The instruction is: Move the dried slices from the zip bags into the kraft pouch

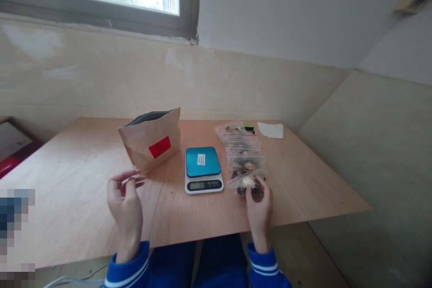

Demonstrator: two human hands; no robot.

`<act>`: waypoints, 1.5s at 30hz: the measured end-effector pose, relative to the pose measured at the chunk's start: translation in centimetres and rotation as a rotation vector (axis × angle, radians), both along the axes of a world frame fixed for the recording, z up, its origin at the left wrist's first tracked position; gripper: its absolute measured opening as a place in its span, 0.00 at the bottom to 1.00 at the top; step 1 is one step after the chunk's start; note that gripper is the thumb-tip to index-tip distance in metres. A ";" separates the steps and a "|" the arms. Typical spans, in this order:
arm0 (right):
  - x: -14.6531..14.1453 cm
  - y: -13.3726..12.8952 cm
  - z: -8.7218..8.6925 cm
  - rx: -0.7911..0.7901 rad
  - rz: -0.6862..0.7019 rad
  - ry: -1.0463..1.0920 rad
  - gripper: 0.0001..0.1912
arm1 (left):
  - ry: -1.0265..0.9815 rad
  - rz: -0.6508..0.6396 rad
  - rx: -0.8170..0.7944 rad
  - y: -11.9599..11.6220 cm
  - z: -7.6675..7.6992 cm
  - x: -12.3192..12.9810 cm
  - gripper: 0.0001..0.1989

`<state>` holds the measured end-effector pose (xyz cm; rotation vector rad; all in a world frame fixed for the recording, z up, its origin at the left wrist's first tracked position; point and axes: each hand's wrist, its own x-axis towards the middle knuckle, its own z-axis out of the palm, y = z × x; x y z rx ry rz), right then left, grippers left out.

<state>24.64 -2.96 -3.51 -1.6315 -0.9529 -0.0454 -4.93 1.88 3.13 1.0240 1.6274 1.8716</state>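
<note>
Your right hand (259,210) rests on the nearest small clear bag (248,183) in a row of filled bags (242,149) that runs away from you along the surface (303,180); its fingertips are on the bag, but whether they pinch it cannot be told. Your left hand (124,202) is raised with fingers loosely curled, holding nothing. Between your hands sits a scale (203,169) with a teal top. Left of the scale stands an open brown paper bag (150,143) with a red label. A white slip (270,130) lies at the far edge.
</note>
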 end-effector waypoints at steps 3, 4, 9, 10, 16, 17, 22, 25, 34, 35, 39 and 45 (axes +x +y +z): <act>-1.7 -0.2 4.2 0.031 0.186 0.058 0.23 | 0.052 -0.263 0.029 -1.3 1.6 2.3 0.08; -2.4 -0.2 5.8 0.041 0.301 0.067 0.23 | 0.034 -0.347 0.012 -1.6 2.0 3.0 0.10; -5.8 1.6 12.6 -0.068 1.064 -0.023 0.17 | -0.204 -0.784 -0.101 -2.3 2.9 4.6 0.20; -6.5 2.0 13.3 -0.085 1.157 -0.024 0.15 | -0.243 -0.802 -0.106 -2.4 2.9 4.6 0.22; -9.8 2.8 12.9 -0.096 1.261 0.069 0.16 | -0.028 -0.788 -0.157 -2.3 2.7 2.6 0.20; -10.0 2.6 12.4 -0.115 1.264 0.086 0.17 | 0.025 -0.790 -0.164 -2.3 2.7 2.3 0.19; -10.0 2.0 10.7 -0.179 1.185 -0.009 0.19 | 0.127 -0.764 -0.121 -2.3 3.0 1.8 0.18; -9.9 1.8 10.8 -0.169 1.059 -0.066 0.15 | 0.122 -0.707 -0.091 -2.3 3.3 1.9 0.21; -12.2 1.4 10.8 -0.227 1.080 0.002 0.04 | 0.191 -0.560 -0.097 -2.7 2.2 2.5 0.20; -12.4 1.5 10.7 -0.225 1.074 0.012 0.03 | 0.196 -0.553 -0.094 -2.7 2.3 2.6 0.20; -12.3 1.7 10.6 -0.174 1.061 0.092 0.06 | 0.204 -0.610 -0.075 -2.6 2.5 2.7 0.19; -10.7 2.7 9.3 -0.039 0.799 0.203 0.06 | 0.280 -0.760 -0.089 -2.8 2.4 2.5 0.20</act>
